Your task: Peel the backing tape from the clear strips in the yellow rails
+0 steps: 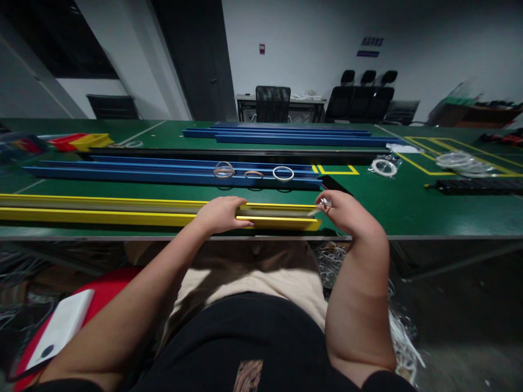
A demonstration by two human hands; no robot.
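A long yellow channel-shaped profile point(281, 223) lies along the front edge of the table. My left hand point(223, 214) is closed across it, thumb on the near wall and fingers on the far one. At the profile's right end my right hand point(341, 211) pinches a thin whitish strip point(314, 212), whose tip reaches into the channel. A small crumpled white bit point(326, 202) shows at those fingers; its kind I cannot make out. Beyond the hands, tape rolls point(224, 170) and a white ring-shaped roll point(283, 173) rest on blue profiles point(163, 175).
A black profile point(245, 155) and more blue profiles point(286, 133) lie farther back on the green table point(392, 212). Red and yellow bins point(87, 142) stand left. Bagged white coils point(384, 166) and a black strip point(474, 187) lie right. A dark flat object point(335, 184) sits past my right hand.
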